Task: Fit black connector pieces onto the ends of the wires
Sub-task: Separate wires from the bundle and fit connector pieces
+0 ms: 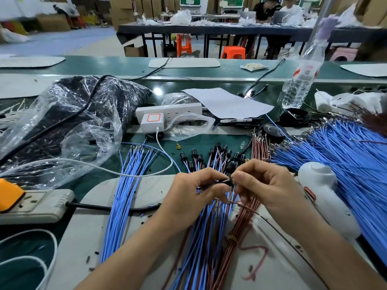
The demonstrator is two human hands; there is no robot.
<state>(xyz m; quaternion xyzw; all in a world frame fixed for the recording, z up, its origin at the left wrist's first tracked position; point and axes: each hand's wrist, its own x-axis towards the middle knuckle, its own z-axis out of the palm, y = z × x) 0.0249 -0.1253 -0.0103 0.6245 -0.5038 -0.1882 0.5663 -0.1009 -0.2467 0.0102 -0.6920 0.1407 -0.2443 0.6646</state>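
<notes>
Pinching a small black connector piece (227,181) between them, the left hand (194,191) and the right hand (268,185) were close together above the counter (117,164), fingers curled and fingertips almost touching. Both arms stretched forward, angled toward each other. A thin brown wire (245,206) ran just under the fingers. More blue and brown wires (205,237) lay under the hands. Other black pieces (209,155) sat just past the fingertips.

A long dark table (209,30) stands on grey-blue floor (62,41), orange plastic stools (233,52) beneath it. Brown cardboard boxes (121,11) line the back.
</notes>
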